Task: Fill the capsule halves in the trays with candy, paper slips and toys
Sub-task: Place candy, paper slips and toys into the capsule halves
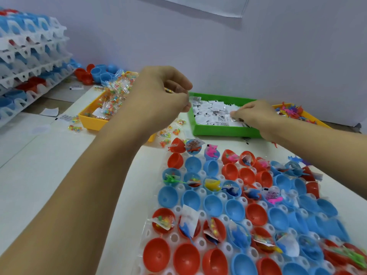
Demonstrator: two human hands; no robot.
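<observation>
We see three bins along the desk's far edge: yellow plastic candy bin (pixel 90 116), green plastic bin (pixel 224 131) of white paper slips (pixel 210 112), orange toy bin (pixel 315 118). Left hand (pixel 158 100) is curled, contents indiscernible; right hand (pixel 256 114) pinches slips. Red and blue capsule halves (pixel 228 207) open upward in the near translucent tray (pixel 174 237).

The clear tray (pixel 200 243) lay on the table and held red and blue capsule halves (pixel 212 205), open side up. Some halves held candy packets, slips and small toys; many others stood empty. Behind it a yellow bin (pixel 93 120) held candy packets (pixel 113 96), a green bin (pixel 224 131) held white paper slips (pixel 210 112), and an orange bin (pixel 315 118) held colourful toys (pixel 290 111).
</observation>
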